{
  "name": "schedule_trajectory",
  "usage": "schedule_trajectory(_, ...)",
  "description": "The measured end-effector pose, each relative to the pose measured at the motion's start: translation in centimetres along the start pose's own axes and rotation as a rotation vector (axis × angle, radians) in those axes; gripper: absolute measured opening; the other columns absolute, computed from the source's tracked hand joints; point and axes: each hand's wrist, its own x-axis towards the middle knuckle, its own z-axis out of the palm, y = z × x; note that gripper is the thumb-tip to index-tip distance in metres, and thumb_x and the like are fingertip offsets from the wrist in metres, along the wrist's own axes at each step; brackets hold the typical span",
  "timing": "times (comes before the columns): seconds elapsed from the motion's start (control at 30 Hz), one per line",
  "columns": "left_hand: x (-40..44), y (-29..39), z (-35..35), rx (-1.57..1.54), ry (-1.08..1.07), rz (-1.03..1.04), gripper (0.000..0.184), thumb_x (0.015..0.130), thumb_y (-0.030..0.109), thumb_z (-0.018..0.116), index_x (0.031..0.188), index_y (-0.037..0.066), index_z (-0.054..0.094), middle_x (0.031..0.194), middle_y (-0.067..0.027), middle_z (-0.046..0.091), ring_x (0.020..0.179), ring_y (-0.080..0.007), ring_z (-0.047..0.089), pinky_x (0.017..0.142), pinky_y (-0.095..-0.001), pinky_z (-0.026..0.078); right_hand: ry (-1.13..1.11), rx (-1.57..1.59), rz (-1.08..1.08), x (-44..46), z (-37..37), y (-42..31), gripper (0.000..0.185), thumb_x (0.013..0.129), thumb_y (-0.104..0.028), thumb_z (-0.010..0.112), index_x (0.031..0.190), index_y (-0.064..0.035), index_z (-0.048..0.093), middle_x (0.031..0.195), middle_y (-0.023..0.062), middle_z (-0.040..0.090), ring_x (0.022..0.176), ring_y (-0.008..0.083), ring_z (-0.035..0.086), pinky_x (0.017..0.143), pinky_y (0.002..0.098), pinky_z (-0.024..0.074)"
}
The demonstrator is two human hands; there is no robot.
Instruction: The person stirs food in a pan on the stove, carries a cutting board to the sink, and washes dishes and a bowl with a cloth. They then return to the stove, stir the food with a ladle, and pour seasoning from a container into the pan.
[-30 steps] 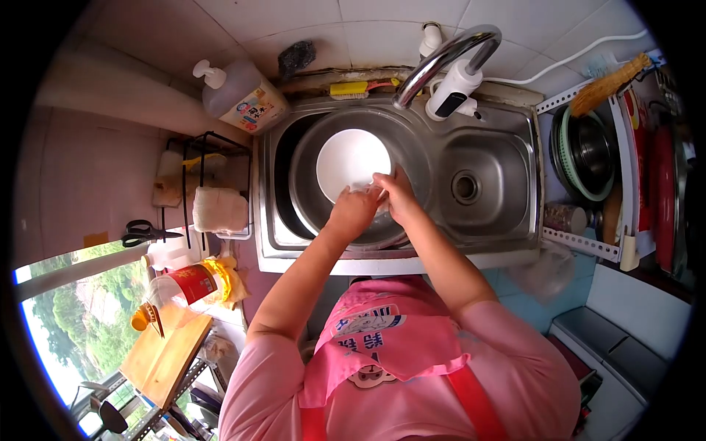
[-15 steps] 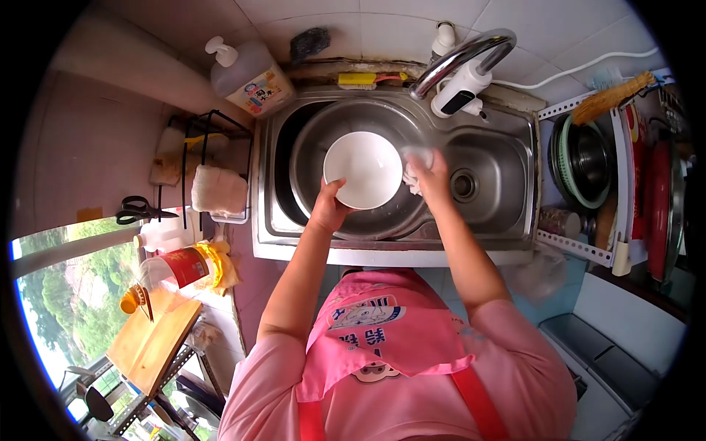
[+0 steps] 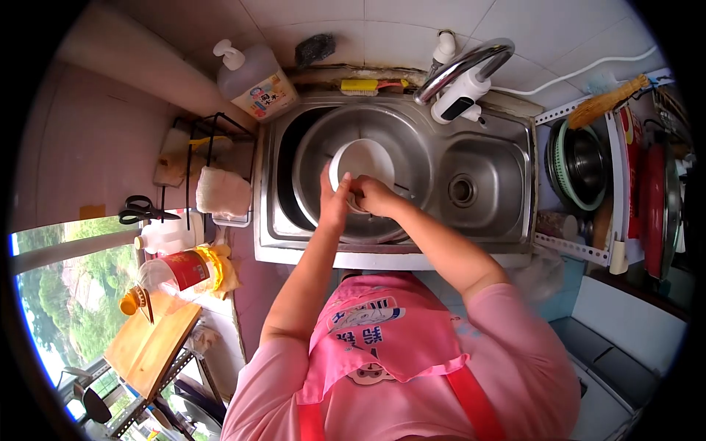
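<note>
Far out to the left of the hands, here's the window (image 3: 70, 294), greenery beyond it, and then black scissors (image 3: 143, 211) near the wall, with a wooden board (image 3: 147, 347) below them, further left and lower than either hand. Next along, a clear bottle (image 3: 185, 270) with a red label, lying tilted. Closer in, a pale cloth (image 3: 223, 192) hangs on a dark rack, level with the left hand; up and left of both hands, the soap bottle (image 3: 259, 92) stands with its white pump.

And to the middle! The left hand (image 3: 334, 197) has the white bowl (image 3: 364, 158) pinched, thumb over the near side, fingers at its left. That bowl sits just ahead of both hands, above the metal basin (image 3: 412, 165), which spreads around and beneath them. The right hand (image 3: 375, 195) is curled in against the bowl's near side, close beside the left; what its fingertips grip, I can't tell, they're hidden.

Straight beyond the hands, a yellow brush (image 3: 362, 86); ahead and to the right, the tap (image 3: 461, 99). Right of the right hand, the drain (image 3: 462, 191), and well out past it, a green basket (image 3: 562, 158).
</note>
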Motion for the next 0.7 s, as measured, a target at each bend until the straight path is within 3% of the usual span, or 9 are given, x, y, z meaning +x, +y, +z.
schedule_trajectory(0.1, 0.1, 0.6, -1.2, 0.703, 0.110, 0.284, 0.075, 0.083, 0.032, 0.066, 0.145, 0.009, 0.031, 0.131, -0.0285, 0.046, 0.123, -0.0414, 0.045, 0.104, -0.0432, 0.036, 0.115, -0.421, -0.108, -0.8, -0.9, 2.6, 0.018, 0.078, -0.018, 0.067, 0.096, -0.0149, 0.070, 0.085, 0.0153, 0.062, 0.089, 0.0319, 0.062, 0.080, 0.0407, 0.0494)
schedule_trajectory(0.2, 0.5, 1.5, -1.6, 0.790, 0.239, 0.334, 0.073, 0.083, 0.028, 0.066, 0.144, 0.008, 0.031, 0.128, -0.0292, 0.048, 0.119, -0.0414, 0.048, 0.102, -0.0441, 0.037, 0.232, -0.475, -0.050, -2.3, -3.5, 4.2, 0.027, 0.072, -0.018, 0.072, 0.100, -0.0143, 0.070, 0.099, 0.0152, 0.062, 0.101, 0.0303, 0.059, 0.085, 0.0401, 0.0478)
schedule_trajectory(0.27, 0.9, 1.9, -1.7, 0.621, 0.278, 0.375, 0.070, 0.083, 0.027, 0.065, 0.143, 0.008, 0.033, 0.128, -0.0261, 0.048, 0.118, -0.0394, 0.049, 0.102, -0.0432, 0.037, 0.531, -0.357, -0.179, -4.1, -5.5, 4.7, 0.034, 0.072, -0.012, 0.071, 0.105, -0.0109, 0.066, 0.115, 0.0167, 0.057, 0.111, 0.0341, 0.052, 0.094, 0.0426, 0.0434)
schedule_trajectory(0.33, 1.9, 1.6, -2.1, 0.414, 0.219, 0.292, 0.070, 0.086, 0.029, 0.061, 0.145, 0.011, 0.029, 0.130, -0.0217, 0.047, 0.116, -0.0353, 0.052, 0.095, -0.0446, 0.046, 0.836, -0.444, -0.198, -6.2, -11.0, 2.2, 0.040, 0.072, -0.007, 0.069, 0.112, -0.0072, 0.061, 0.127, 0.0185, 0.051, 0.116, 0.0378, 0.048, 0.100, 0.0445, 0.0388)
schedule_trajectory(0.4, 0.2, 4.5, 0.4, -0.115, 0.002, -0.049, 0.070, 0.089, 0.035, 0.056, 0.146, 0.014, 0.022, 0.132, -0.0176, 0.046, 0.115, -0.0322, 0.055, 0.082, -0.0452, 0.055, 1.105, -0.476, -0.136, -8.2, -16.5, 1.8, 0.045, 0.077, -0.007, 0.065, 0.120, -0.0030, 0.052, 0.130, 0.0212, 0.047, 0.119, 0.0407, 0.046, 0.102, 0.0469, 0.0369)
schedule_trajectory(0.47, 0.4, 3.9, 1.9, -0.194, 0.009, -0.114, 0.059, 0.090, 0.044, 0.052, 0.139, 0.019, 0.030, 0.130, -0.0092, 0.049, 0.111, -0.0290, 0.058, 0.080, -0.0488, 0.055, 1.056, -0.447, -0.154, -8.7, -20.4, 3.8, 0.041, 0.080, -0.009, 0.066, 0.118, -0.0016, 0.054, 0.126, 0.0231, 0.051, 0.118, 0.0410, 0.047, 0.101, 0.0443, 0.0391)
schedule_trajectory(0.6, 1.1, 3.6, 4.8, -0.392, -0.116, -0.129, 0.060, 0.091, 0.045, 0.051, 0.138, 0.017, 0.027, 0.130, -0.0119, 0.049, 0.108, -0.0292, 0.060, 0.075, -0.0437, 0.057, 0.732, -0.492, -0.129, -8.5, -19.2, 8.4, 0.026, 0.082, -0.009, 0.063, 0.107, -0.0017, 0.064, 0.107, 0.0237, 0.062, 0.105, 0.0397, 0.058, 0.091, 0.0425, 0.0475)
schedule_trajectory(0.63, 1.5, 3.5, 5.2, -0.409, -0.115, -0.136, 0.060, 0.092, 0.046, 0.051, 0.139, 0.017, 0.026, 0.130, -0.0116, 0.049, 0.109, -0.0292, 0.060, 0.075, -0.0441, 0.057, 0.615, -0.303, -0.012, -9.0, -18.5, 7.8, 0.029, 0.082, -0.010, 0.063, 0.109, -0.0015, 0.063, 0.108, 0.0218, 0.063, 0.102, 0.0398, 0.059, 0.089, 0.0426, 0.0485)
schedule_trajectory(0.7, 1.2, 3.6, 5.9, -0.428, -0.101, -0.135, 0.061, 0.092, 0.046, 0.051, 0.139, 0.018, 0.026, 0.131, -0.0113, 0.048, 0.109, -0.0292, 0.060, 0.075, -0.0445, 0.058, 0.668, -0.386, -0.071, -9.6, -16.3, 9.1, 0.027, 0.081, -0.007, 0.063, 0.108, -0.0007, 0.063, 0.102, 0.0190, 0.064, 0.093, 0.0373, 0.062, 0.085, 0.0404, 0.0504)
